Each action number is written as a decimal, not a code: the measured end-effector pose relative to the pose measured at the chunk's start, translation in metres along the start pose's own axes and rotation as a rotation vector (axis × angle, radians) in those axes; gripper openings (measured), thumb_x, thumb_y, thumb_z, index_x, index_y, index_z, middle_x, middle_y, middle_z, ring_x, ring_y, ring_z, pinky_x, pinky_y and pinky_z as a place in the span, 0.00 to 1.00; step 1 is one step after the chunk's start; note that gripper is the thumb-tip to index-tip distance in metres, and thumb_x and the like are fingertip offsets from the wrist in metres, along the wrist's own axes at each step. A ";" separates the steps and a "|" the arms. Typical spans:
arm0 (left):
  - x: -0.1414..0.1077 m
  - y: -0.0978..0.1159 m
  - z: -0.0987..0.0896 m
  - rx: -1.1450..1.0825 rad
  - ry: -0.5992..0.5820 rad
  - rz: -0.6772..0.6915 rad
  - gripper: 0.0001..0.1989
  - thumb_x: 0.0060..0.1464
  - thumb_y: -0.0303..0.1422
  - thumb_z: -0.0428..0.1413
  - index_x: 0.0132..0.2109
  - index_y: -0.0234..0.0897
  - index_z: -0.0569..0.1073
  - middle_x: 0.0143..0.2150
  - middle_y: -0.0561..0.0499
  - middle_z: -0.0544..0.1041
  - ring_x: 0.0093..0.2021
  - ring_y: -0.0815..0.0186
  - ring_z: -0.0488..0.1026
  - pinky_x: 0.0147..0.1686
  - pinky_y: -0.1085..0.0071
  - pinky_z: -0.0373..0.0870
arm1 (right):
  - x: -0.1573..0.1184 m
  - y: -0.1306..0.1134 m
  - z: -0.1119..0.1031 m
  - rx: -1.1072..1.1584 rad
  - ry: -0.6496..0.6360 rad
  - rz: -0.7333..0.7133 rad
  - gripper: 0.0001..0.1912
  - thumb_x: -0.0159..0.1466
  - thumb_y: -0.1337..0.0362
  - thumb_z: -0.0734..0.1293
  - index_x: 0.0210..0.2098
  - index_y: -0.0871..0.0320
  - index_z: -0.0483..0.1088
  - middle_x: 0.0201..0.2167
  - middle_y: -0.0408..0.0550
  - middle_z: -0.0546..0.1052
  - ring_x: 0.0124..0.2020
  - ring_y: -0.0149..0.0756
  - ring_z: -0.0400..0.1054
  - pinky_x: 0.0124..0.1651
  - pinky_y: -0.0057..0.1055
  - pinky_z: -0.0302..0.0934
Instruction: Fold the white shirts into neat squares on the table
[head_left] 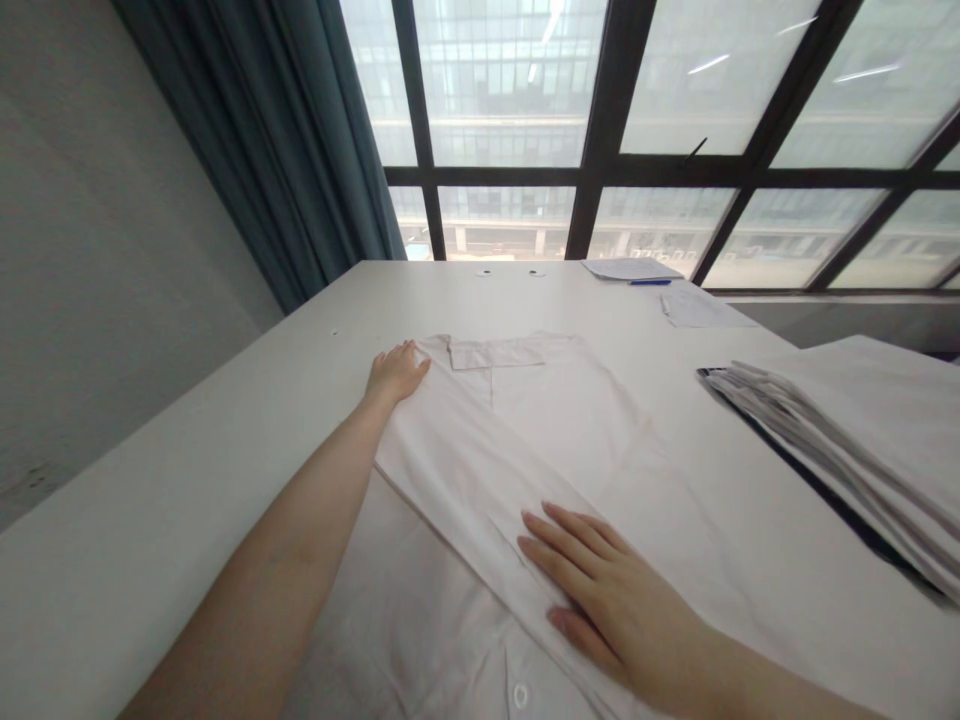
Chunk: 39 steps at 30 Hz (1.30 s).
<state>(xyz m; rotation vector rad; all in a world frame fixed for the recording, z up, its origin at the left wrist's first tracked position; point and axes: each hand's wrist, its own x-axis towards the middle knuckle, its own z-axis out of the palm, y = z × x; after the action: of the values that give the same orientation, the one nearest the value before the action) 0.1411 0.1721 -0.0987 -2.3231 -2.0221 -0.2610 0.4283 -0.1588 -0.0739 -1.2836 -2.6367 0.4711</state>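
A white long-sleeved shirt (555, 440) lies spread on the white table, its collar (496, 354) at the far end. One sleeve (457, 470) runs diagonally across the body from the far left shoulder towards the near right. My left hand (397, 373) rests palm down at that shoulder, with its thumb apart from the fingers. Lying flat on the lower part of the sleeve is my right hand (607, 590), fingers stretched out. A button (520, 694) shows near the bottom edge. My right hand hides the sleeve's lower end in part.
On the right, a stack of folded white cloth (862, 430) sits on a dark, flat base. Papers (631, 269) and a blue pen (649, 282) lie at the table's far edge. Beyond the white table (247, 450) are a blue curtain (300, 130) and windows.
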 end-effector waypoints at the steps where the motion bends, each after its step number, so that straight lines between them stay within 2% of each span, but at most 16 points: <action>1: -0.001 0.000 -0.001 -0.001 0.036 -0.024 0.27 0.64 0.41 0.40 0.65 0.32 0.59 0.64 0.38 0.65 0.64 0.55 0.61 0.62 0.57 0.54 | 0.000 0.000 -0.003 0.025 0.006 0.006 0.27 0.71 0.56 0.55 0.68 0.51 0.53 0.69 0.46 0.54 0.69 0.45 0.47 0.67 0.49 0.49; 3: -0.002 -0.001 -0.002 -0.003 0.101 -0.075 0.23 0.64 0.38 0.41 0.60 0.33 0.65 0.58 0.39 0.71 0.59 0.56 0.66 0.59 0.60 0.58 | 0.001 0.002 -0.008 0.070 0.032 0.024 0.22 0.71 0.59 0.55 0.63 0.52 0.61 0.67 0.47 0.60 0.67 0.41 0.51 0.67 0.45 0.51; 5: -0.003 -0.003 -0.003 -0.002 0.148 -0.135 0.20 0.63 0.37 0.42 0.56 0.33 0.68 0.56 0.38 0.72 0.57 0.54 0.67 0.56 0.59 0.61 | 0.001 0.009 -0.013 0.086 0.092 0.055 0.19 0.70 0.62 0.56 0.58 0.54 0.66 0.64 0.49 0.64 0.66 0.39 0.54 0.66 0.43 0.52; 9: 0.000 -0.004 -0.003 -0.001 0.183 -0.244 0.18 0.61 0.40 0.48 0.50 0.34 0.71 0.56 0.35 0.70 0.58 0.46 0.63 0.52 0.54 0.63 | 0.003 0.035 -0.012 0.086 0.260 0.174 0.18 0.69 0.64 0.57 0.56 0.56 0.67 0.62 0.53 0.66 0.64 0.42 0.57 0.64 0.46 0.55; 12: 0.005 -0.005 -0.003 -0.006 0.173 -0.288 0.17 0.60 0.40 0.49 0.48 0.34 0.73 0.56 0.35 0.70 0.58 0.45 0.62 0.51 0.52 0.62 | 0.007 0.052 -0.008 0.155 0.323 0.268 0.17 0.69 0.62 0.56 0.55 0.56 0.67 0.61 0.54 0.67 0.62 0.41 0.60 0.63 0.44 0.57; 18: 0.015 -0.009 -0.003 0.008 0.137 -0.309 0.15 0.60 0.37 0.48 0.44 0.36 0.76 0.51 0.38 0.75 0.55 0.46 0.65 0.50 0.52 0.61 | 0.009 0.053 -0.006 0.136 0.299 0.296 0.18 0.69 0.62 0.57 0.55 0.55 0.66 0.61 0.53 0.66 0.63 0.41 0.59 0.63 0.45 0.57; 24: 0.019 -0.011 -0.002 0.037 0.115 -0.301 0.17 0.61 0.35 0.45 0.49 0.33 0.74 0.52 0.36 0.75 0.55 0.47 0.65 0.50 0.53 0.61 | 0.009 0.049 -0.006 0.049 0.294 0.270 0.19 0.68 0.63 0.58 0.57 0.56 0.66 0.62 0.54 0.66 0.63 0.42 0.58 0.62 0.45 0.57; 29: 0.018 -0.011 -0.005 0.073 0.081 -0.261 0.24 0.61 0.42 0.45 0.55 0.27 0.70 0.56 0.30 0.71 0.58 0.43 0.63 0.52 0.50 0.59 | 0.010 0.049 -0.007 0.045 0.302 0.272 0.19 0.67 0.64 0.58 0.56 0.56 0.66 0.61 0.54 0.67 0.63 0.42 0.59 0.62 0.45 0.57; 31: 0.018 -0.010 -0.005 0.082 0.050 -0.231 0.24 0.61 0.43 0.44 0.55 0.30 0.70 0.56 0.31 0.70 0.58 0.43 0.63 0.52 0.49 0.59 | 0.010 0.049 -0.007 0.048 0.301 0.273 0.19 0.67 0.64 0.59 0.56 0.56 0.66 0.62 0.54 0.67 0.63 0.42 0.59 0.62 0.46 0.57; 35: 0.022 -0.009 -0.005 0.084 -0.006 -0.199 0.21 0.63 0.38 0.40 0.53 0.36 0.72 0.55 0.33 0.71 0.56 0.45 0.65 0.49 0.50 0.62 | 0.009 0.049 -0.008 0.063 0.305 0.273 0.19 0.67 0.63 0.58 0.56 0.55 0.67 0.61 0.54 0.67 0.63 0.43 0.60 0.61 0.46 0.58; 39: 0.022 -0.011 -0.006 0.092 0.001 -0.182 0.20 0.64 0.36 0.39 0.53 0.38 0.72 0.55 0.34 0.71 0.56 0.46 0.64 0.49 0.50 0.62 | 0.009 0.049 -0.007 0.071 0.314 0.275 0.19 0.67 0.64 0.59 0.56 0.55 0.67 0.61 0.53 0.67 0.63 0.42 0.60 0.61 0.45 0.58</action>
<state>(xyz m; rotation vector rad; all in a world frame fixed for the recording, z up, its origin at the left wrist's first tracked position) 0.1326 0.1941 -0.0897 -2.0880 -2.1977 -0.1723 0.4605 -0.1219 -0.0844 -1.5625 -2.1828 0.3612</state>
